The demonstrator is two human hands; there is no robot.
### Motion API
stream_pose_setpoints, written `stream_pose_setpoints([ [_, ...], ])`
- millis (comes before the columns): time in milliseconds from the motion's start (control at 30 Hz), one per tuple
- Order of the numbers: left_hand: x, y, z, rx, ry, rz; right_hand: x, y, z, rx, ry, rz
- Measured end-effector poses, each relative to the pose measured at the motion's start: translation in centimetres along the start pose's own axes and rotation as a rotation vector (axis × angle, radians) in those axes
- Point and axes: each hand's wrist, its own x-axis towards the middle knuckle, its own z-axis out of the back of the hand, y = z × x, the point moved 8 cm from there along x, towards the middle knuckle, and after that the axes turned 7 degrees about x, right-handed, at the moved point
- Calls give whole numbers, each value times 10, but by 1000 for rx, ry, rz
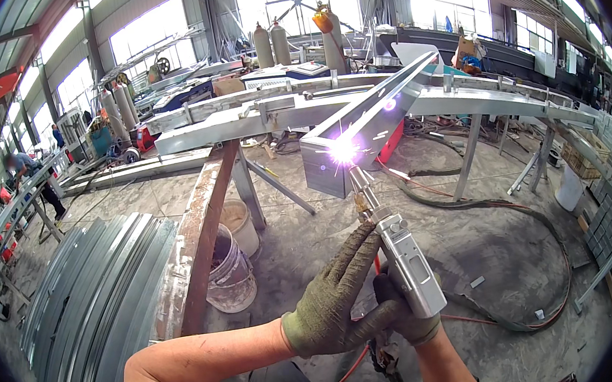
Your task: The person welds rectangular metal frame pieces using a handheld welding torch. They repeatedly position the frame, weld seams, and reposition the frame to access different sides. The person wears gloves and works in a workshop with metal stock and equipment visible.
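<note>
Presently, left hand: gloved hand [325, 304] on the torch's left side; fingers extended, pressed together, tips against the torch near its neck, not wrapped around it.
Right hand: gloved hand [419, 327] behind the torch body, apparently closed around the grip; most of its fingers are hidden.
Torch: silver hand torch [413, 269], held in front of the person, right of the picture's centre. Status: operating. Long axis slants from near right to far left; nozzle points away from the person, slightly left.
Welding spot: bright spark [345, 149] at the nozzle, on the beam's near end. Done: work under way here; finished seam length cannot be told through the glare. Left: at least this joint, judged incomplete.
Beam: grey box-section beam [365, 112] beyond the nozzle. Long axis runs from near left to far right; near end faces the person.
Support: silver rail frame [217, 129], crossing left to right behind the beam's near end.
Background: gas cylinders [280, 44], upright beyond the frame.
</note>
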Motion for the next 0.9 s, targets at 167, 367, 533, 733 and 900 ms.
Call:
stream_pose_setpoints([
  [167, 2, -1, 1, -34, -8, -10, 0, 2, 0, -91, 68, 34],
  [367, 0, 0, 0, -42, -21, -12, 2, 1, 4, 63, -105, 45],
  [533, 1, -3, 1, 0, -38, -13, -6, -5, 3, 13, 84, 61],
  [733, 1, -5, 4, 12, -57, -33, 1, 11, 3, -151, 1, 191],
  [900, -2, -3, 1, 10, -52, -12, 1, 9, 6, -156, -8, 234],
])
